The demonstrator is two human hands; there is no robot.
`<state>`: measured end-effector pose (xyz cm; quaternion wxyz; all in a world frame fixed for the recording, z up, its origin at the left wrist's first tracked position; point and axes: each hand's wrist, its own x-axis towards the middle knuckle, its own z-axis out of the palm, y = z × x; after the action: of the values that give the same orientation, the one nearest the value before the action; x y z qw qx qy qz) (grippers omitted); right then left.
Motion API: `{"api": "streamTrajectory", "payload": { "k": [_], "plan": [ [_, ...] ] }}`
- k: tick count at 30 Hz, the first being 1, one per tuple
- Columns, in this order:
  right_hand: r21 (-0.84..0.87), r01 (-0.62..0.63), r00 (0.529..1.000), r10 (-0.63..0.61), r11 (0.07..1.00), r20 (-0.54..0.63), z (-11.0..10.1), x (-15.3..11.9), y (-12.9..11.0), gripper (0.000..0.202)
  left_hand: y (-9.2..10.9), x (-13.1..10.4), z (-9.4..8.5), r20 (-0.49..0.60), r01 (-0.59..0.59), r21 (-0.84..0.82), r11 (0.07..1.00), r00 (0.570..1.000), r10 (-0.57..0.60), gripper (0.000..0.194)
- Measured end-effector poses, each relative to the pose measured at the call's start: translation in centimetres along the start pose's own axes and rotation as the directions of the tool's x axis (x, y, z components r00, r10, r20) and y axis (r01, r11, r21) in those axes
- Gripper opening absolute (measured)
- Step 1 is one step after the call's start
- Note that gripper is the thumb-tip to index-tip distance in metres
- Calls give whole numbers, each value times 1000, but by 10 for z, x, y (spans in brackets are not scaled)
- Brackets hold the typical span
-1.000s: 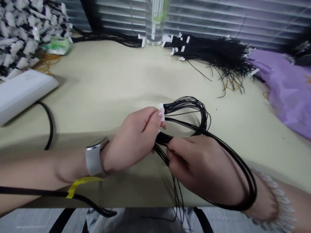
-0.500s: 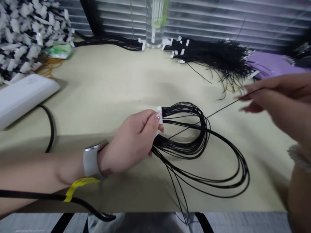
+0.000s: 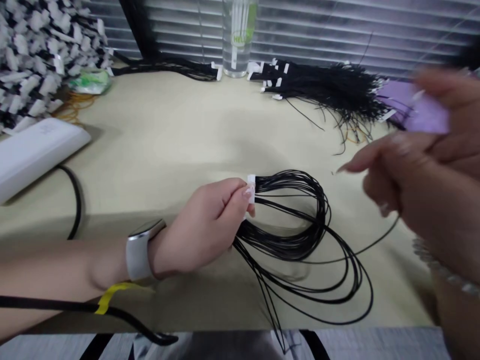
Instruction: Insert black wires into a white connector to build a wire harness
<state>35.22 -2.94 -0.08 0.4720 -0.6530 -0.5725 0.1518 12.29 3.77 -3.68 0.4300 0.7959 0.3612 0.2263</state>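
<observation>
My left hand (image 3: 213,225) is closed around a looped bundle of thin black cables (image 3: 318,240), gripping it at the white end pieces (image 3: 251,187). The loops spread to the right of my fist, above the table, and a few longer ones hang toward the front edge. To the right, my right hand (image 3: 423,175) is raised and partly blurred, thumb and forefinger drawn together. A single black cable (image 3: 378,241) runs from the loops up into this hand. A tiny dark tip shows just beyond its fingertips. How the cable lies inside the hand is hidden.
White-tipped cables (image 3: 41,55) are heaped at the back left, behind a white box-shaped device (image 3: 41,155). A clear bottle (image 3: 236,45) stands at the back between cable bundles, one a dark pile (image 3: 318,87). A thick black cord (image 3: 123,315) with a yellow tag crosses my left forearm.
My right hand has turned and its fingers have shifted left and lower. The strand that stretched taut to its fingertips now curves slackly beneath it. My left hand has moved slightly down with the bundle.
</observation>
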Motion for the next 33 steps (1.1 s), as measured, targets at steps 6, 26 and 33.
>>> {"api": "streamTrajectory", "payload": {
  "k": [6, 26, 33],
  "plan": [
    [-188, 318, 896, -230, 929, 379, 28, -21, -19, 8, 1, -1, 1, 43, -41, 5, 999, 998, 40, 33],
    [-20, 74, 928, -61, 997, 368, 37, -28, -19, 10, 0, -4, 0, 125, -93, 8, 996, 988, 91, 30],
    [-17, 104, 904, -87, 994, 418, 41, -28, -18, 4, 1, -5, 0, 145, -113, 69, 991, 984, 102, 31]
  ]
}}
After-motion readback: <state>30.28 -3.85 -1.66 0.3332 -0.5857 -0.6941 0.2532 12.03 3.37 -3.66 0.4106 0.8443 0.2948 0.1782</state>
